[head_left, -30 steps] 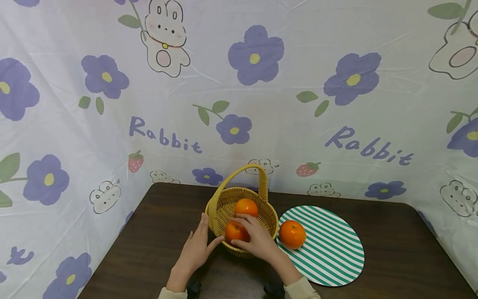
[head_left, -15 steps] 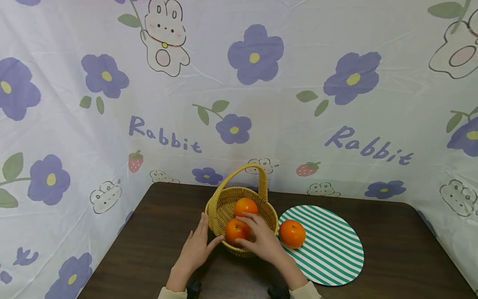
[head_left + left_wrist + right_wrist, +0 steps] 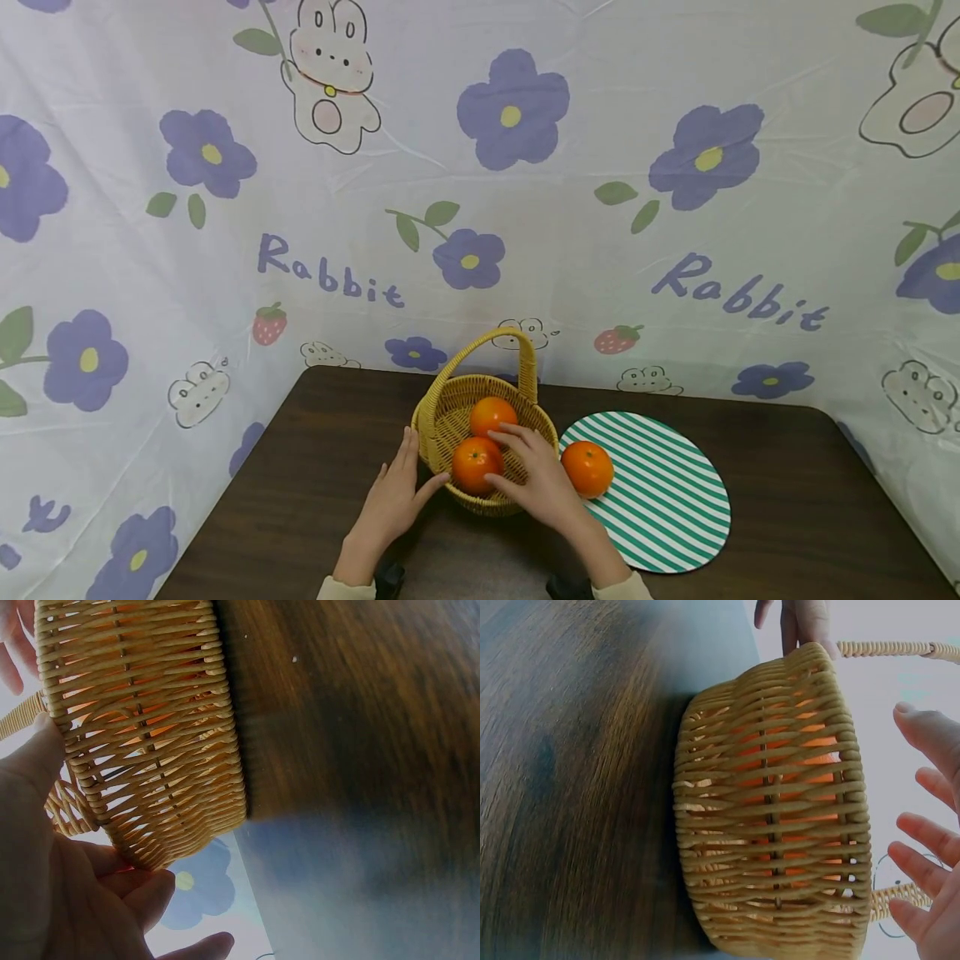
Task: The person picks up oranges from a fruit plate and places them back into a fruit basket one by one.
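A yellow wicker basket [image 3: 536,429] with an arched handle stands on the table, holding a front orange [image 3: 476,464] and a rear orange [image 3: 492,415]. Against the basket's left side rests my left hand [image 3: 392,500], its fingers fairly straight and its thumb at the near rim. The left wrist view shows this thumb [image 3: 45,742] touching the rim. Over the basket's right part hovers my right hand [image 3: 543,483], fingers spread and nothing held. In the right wrist view its fingers [image 3: 926,855] are apart from the basket wall. The weave partly hides the fruit in both wrist views.
To the right lies a round green-and-white striped mat [image 3: 660,500], with another orange [image 3: 587,469] at its left edge, close to the basket. Behind the dark wooden table [image 3: 330,433] hangs a white cloth [image 3: 570,250] printed with flowers and rabbits.
My right hand has drawn back to the right from the front orange, which now shows fully. That orange has shifted slightly right since a second ago. My left hand stays at the basket.
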Demonstrator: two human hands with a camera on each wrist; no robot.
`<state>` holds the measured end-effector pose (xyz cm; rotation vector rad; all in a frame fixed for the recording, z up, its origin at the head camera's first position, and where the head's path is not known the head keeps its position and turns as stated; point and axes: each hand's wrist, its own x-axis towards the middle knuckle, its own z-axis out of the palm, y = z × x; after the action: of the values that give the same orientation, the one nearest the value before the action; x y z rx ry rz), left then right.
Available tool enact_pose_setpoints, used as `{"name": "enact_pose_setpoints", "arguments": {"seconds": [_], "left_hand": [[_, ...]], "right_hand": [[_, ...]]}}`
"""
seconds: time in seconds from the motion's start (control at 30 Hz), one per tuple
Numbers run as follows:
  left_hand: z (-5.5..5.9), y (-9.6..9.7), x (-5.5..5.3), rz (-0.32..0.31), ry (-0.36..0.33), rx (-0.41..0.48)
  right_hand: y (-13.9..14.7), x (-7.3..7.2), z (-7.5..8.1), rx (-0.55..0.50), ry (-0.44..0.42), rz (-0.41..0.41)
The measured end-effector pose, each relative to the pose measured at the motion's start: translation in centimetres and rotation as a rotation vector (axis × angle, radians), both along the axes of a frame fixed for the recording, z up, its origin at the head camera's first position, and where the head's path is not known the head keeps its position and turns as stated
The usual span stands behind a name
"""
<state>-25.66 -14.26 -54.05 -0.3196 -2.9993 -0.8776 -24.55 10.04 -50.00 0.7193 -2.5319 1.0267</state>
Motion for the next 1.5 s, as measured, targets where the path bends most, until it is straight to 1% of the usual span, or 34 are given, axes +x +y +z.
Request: {"name": "enact_pose_setpoints", "arguments": {"seconds": [0.17,0.33,0.67,0.8,0.9,1.03,1.27,1.5], "left_hand": [[-0.1,0.0,0.0,-0.001,0.005,0.001],[-0.2,-0.1,0.0,0.002,0.01,0.005],[-0.3,-0.1,0.0,0.003,0.008,0.01],[-0.3,0.0,0.0,0.002,0.011,0.01],[-0.2,0.0,0.0,-0.001,0.014,0.012],[-0.2,0.0,0.1,-0.004,0.013,0.012],[-0.1,0.0,0.1,0.001,0.013,0.018],[-0.4,0.0,-0.1,-0.001,0.015,0.008]], "right_hand": [[0.6,0.0,-0.4,-0.015,0.033,-0.014],[1.1,0.0,-0.5,-0.028,0.058,-0.009],[1.9,0.3,-0.2,-0.023,0.056,-0.031],[2.4,0.4,-0.3,-0.044,0.057,-0.035],[2.7,0.5,-0.3,-0.06,0.047,-0.035],[3.2,0.7,-0.1,-0.058,0.022,-0.057],[3.8,0.8,-0.1,-0.047,0.049,-0.085],[4.6,1.1,-0.1,-0.055,0.0,-0.114]]}}
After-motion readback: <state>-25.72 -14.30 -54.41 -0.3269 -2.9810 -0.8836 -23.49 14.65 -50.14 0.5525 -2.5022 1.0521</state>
